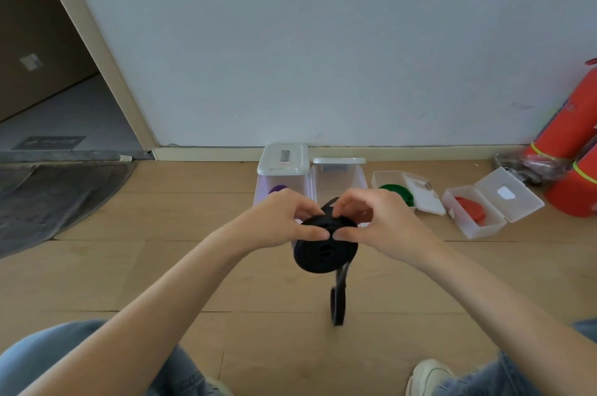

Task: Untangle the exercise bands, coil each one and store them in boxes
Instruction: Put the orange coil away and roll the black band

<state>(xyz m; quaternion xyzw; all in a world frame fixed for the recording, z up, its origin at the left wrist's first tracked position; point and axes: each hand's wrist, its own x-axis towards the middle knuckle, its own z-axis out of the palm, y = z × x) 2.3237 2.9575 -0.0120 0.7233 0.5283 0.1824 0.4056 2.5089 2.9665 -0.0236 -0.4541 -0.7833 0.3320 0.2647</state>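
Observation:
A black exercise band (324,251) is wound into a thick coil held above the wooden floor. My left hand (284,221) pinches the coil from the left and my right hand (374,222) pinches it from the right, thumbs meeting on top. A loose tail of the band (338,302) hangs down to the floor. Behind my hands stand clear boxes: one with a purple coil (277,190), an empty-looking one (339,179), one with a green coil (395,192), and one with a red coil (471,208).
The boxes line up near the white wall and baseboard (226,153). Red cylinders (578,150) lean at the far right. A grey mat (48,198) lies at the left by a doorway. My knees in jeans and a white shoe (426,376) show at the bottom.

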